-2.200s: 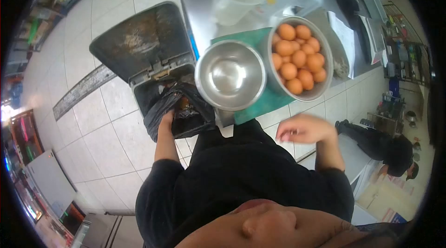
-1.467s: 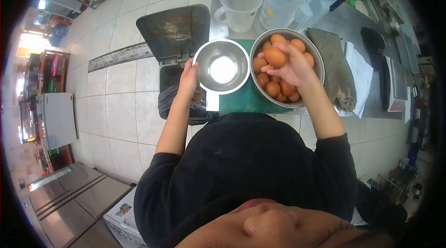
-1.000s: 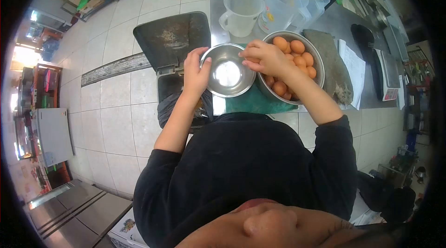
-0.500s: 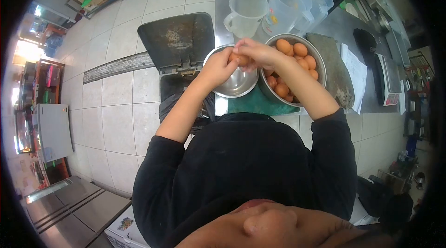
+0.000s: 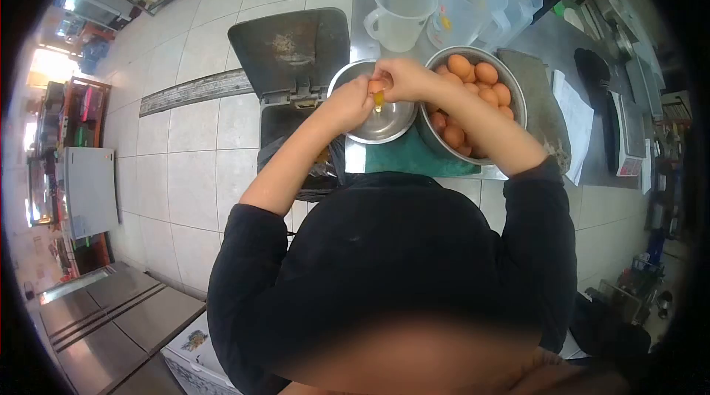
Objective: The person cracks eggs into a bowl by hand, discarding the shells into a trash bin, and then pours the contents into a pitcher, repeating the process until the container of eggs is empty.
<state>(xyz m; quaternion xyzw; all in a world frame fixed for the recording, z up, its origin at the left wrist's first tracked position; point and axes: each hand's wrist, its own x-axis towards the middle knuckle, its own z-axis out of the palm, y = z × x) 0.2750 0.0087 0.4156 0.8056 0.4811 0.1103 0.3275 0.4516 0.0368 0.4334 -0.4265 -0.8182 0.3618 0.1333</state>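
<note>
Over a metal bowl [image 5: 384, 129], my left hand [image 5: 353, 103] and my right hand [image 5: 403, 80] both hold one cracked egg [image 5: 378, 87]. Its shell is parted, and yellow yolk with clear white hangs from it towards the bowl. The fingers of each hand are closed around the shell, partly hiding it. Under my right forearm stands a larger metal bowl [image 5: 522, 115] piled with several whole brown eggs [image 5: 486, 73].
Several clear plastic jugs [image 5: 401, 14] stand at the back of the steel table [image 5: 562, 47]. A bin with a raised dark lid [image 5: 292, 51] is left of the bowl. A green cloth [image 5: 418, 154], papers [image 5: 573, 117] and a scale [image 5: 629, 129] are nearby.
The egg, whole-looking in my fingers before, is now broken open, with its yolk and white coming out above the bowl. The view has shifted slightly.
</note>
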